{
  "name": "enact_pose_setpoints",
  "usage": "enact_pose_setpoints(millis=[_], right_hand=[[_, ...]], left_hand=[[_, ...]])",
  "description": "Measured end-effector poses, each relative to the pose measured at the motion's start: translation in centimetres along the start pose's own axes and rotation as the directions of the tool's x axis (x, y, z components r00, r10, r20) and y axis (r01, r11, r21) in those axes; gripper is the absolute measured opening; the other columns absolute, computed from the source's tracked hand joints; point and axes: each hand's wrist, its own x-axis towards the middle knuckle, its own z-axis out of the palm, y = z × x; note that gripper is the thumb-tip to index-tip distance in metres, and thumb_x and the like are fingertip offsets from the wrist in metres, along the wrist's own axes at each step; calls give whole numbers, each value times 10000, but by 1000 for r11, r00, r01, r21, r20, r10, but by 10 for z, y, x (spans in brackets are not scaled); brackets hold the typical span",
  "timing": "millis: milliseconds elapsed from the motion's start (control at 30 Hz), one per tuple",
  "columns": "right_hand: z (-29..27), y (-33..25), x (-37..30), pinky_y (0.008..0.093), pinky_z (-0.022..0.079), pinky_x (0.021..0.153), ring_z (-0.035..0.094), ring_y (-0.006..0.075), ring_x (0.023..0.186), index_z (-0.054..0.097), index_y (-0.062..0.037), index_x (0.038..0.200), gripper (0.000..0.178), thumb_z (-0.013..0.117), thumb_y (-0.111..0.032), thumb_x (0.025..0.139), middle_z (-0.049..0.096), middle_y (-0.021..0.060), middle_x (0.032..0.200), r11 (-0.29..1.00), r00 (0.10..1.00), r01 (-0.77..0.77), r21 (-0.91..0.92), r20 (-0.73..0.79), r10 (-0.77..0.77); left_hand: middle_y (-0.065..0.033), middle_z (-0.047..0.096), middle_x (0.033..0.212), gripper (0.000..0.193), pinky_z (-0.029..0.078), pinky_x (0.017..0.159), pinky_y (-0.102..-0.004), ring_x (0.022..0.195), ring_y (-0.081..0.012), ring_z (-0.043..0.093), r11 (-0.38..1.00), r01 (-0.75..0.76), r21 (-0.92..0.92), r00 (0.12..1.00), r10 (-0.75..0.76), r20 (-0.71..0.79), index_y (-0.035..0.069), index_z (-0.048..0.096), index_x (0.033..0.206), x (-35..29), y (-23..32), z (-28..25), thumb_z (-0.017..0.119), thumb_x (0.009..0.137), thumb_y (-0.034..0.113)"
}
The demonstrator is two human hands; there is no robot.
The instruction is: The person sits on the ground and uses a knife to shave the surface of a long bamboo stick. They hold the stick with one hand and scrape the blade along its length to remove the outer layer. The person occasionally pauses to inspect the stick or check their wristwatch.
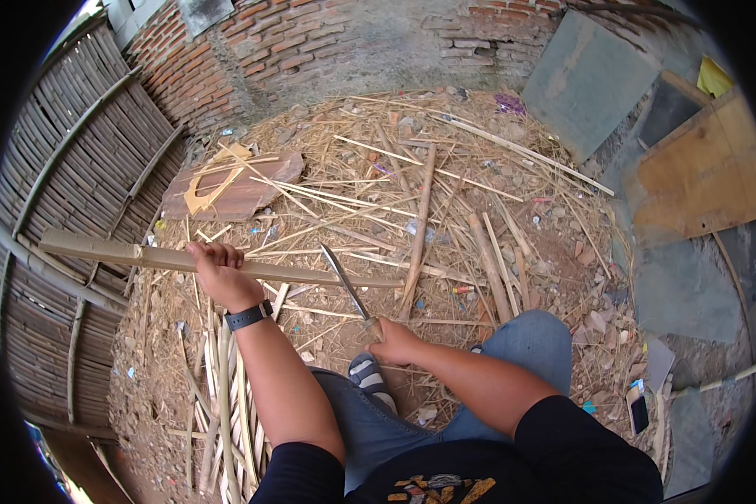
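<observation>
Plainly, a long split bamboo piece [294, 273] is gripped by the left hand [220, 273], whose fingers are curled around it with the knuckles toward the far side. The piece is held slantwise above the ground [554, 290], its thick end reaching toward the ground's left edge and its thinner end toward the middle. A dark watch [249, 316] is worn on the left wrist. By the right hand [392, 340], closed in a fist, a knife [344, 281] is held at its handle, the blade slanted away and to the left. The bamboo piece is crossed by the blade near its tip; whether the two are touching cannot be told.

A striped shoe [365, 370] is seen just below the right hand, between the jeans-clad legs [525, 349]. Beside the left forearm, toward the ground's near left corner, pale strips [225, 403] are heaped lengthwise. Thinner sticks [361, 202] are strewn across the middle, where a brown pole [420, 231] is also laid. Near the far left corner, a flat reddish-brown board [269, 172] is partly covered by a yellowish cut-out sheet [200, 202]. The far edge is bounded by a brick wall [311, 50], the left edge by a bamboo fence [80, 126]; along the right edge, a grey panel [592, 80] and a wooden sheet [697, 168] are propped.
</observation>
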Motion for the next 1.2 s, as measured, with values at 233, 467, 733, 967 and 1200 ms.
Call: enact_pose_setpoints(millis=[233, 467, 733, 967, 1200], right_hand=[[4, 11, 4, 357, 532, 557, 671, 232, 586, 484, 43, 1111, 514, 746, -273, 802, 660, 184, 775, 1000, 1000, -22, -3, -18, 22], [-9, -8, -7, 368, 531, 564, 675, 239, 592, 472, 52, 1098, 525, 748, -280, 799, 660, 182, 762, 994, 995, -93, 60, 36, 91], [-6, 1, -3, 355, 528, 542, 678, 227, 596, 466, 42, 1073, 490, 740, -264, 805, 657, 165, 750, 988, 991, -129, 84, 29, 127], [-4, 15, 6, 353, 525, 532, 674, 216, 588, 473, 36, 1067, 461, 731, -241, 804, 649, 154, 759, 992, 990, -120, 30, -72, 121], [-10, -21, -6, 463, 493, 824, 629, 432, 960, 505, 44, 1118, 498, 686, -244, 754, 638, 287, 986, 999, 999, 23, -31, -39, -24]], left_hand=[[37, 324, 606, 337, 239, 488, -248, 523, -90, 294, 1000, -3, 9, 1000, 3, -1, 143, 442, 796, 1, -1, -3, 523, 997, 401], [36, 333, 613, 343, 241, 491, -239, 525, -90, 296, 1000, 5, -16, 1000, -5, 1, 146, 446, 811, -1, 0, 1, 510, 999, 425], [28, 328, 632, 363, 259, 514, -236, 533, -88, 300, 994, 90, -69, 966, -70, 250, 126, 447, 844, -9, 2, 7, 503, 996, 451], [23, 358, 636, 351, 274, 516, -240, 533, -90, 316, 995, 63, -77, 961, -40, 274, 134, 469, 844, -18, 0, 20, 507, 996, 448], [27, 320, 635, 342, 256, 513, -237, 539, -90, 291, 999, 40, -34, 986, -34, 163, 139, 434, 835, -8, 3, 8, 478, 1011, 429]])
